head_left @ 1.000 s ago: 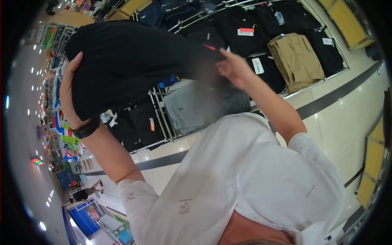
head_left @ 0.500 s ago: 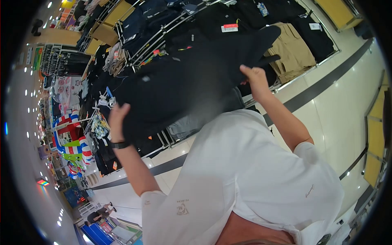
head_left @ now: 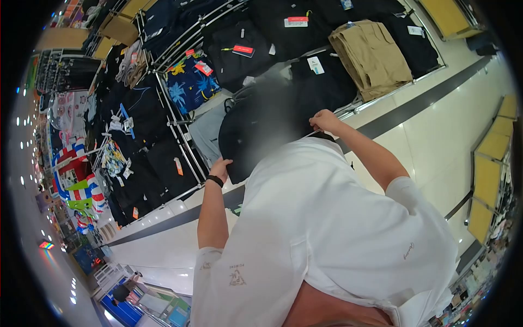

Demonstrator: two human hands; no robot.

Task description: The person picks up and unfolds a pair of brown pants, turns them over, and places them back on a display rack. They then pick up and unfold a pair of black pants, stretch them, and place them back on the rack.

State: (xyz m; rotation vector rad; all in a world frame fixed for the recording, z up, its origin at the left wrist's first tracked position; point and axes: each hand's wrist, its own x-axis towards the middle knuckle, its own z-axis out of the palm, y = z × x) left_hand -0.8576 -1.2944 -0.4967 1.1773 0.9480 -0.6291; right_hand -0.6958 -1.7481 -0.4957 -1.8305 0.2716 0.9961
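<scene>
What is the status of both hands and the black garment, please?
Left hand: grip on black garment. Right hand: pinching its opposite side. Middle blurred; grey clothing beside it.

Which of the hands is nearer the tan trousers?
Right. The right hand is just below and left of the tan trousers in view, apart from them; the left hand is farther left, holding the black garment.

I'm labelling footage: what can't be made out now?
In head view:
Middle of the black cloth garment: behind a grey blur.
Part of its near edge: behind the white short-sleeved shirt.
Print on the white rectangular tag left of the folded tan trousers: too small.
Yellow rectangular panel, upper right: cut off by top edge.
</scene>
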